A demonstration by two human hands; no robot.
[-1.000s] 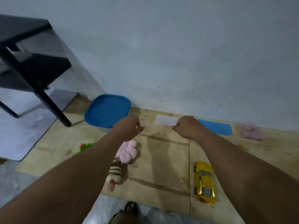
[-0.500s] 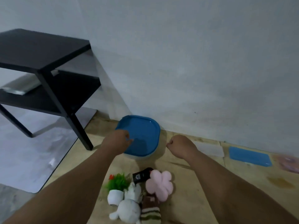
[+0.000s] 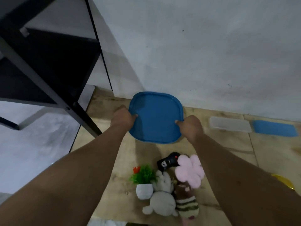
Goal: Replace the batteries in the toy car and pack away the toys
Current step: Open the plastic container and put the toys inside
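Half a second ago our hands were only nearing the blue lid [image 3: 155,118]; now both have closed on it. Our left hand [image 3: 121,118] pinches its left edge and our right hand [image 3: 189,126] its right edge, thumbs on top. The lid sits on its container by the wall, at the far edge of the wooden board [image 3: 228,144]. It looks ready to come off, so packing can begin. The soft toys [image 3: 164,198] wait at the board's near edge; the toy car [image 3: 284,183] barely shows at right.
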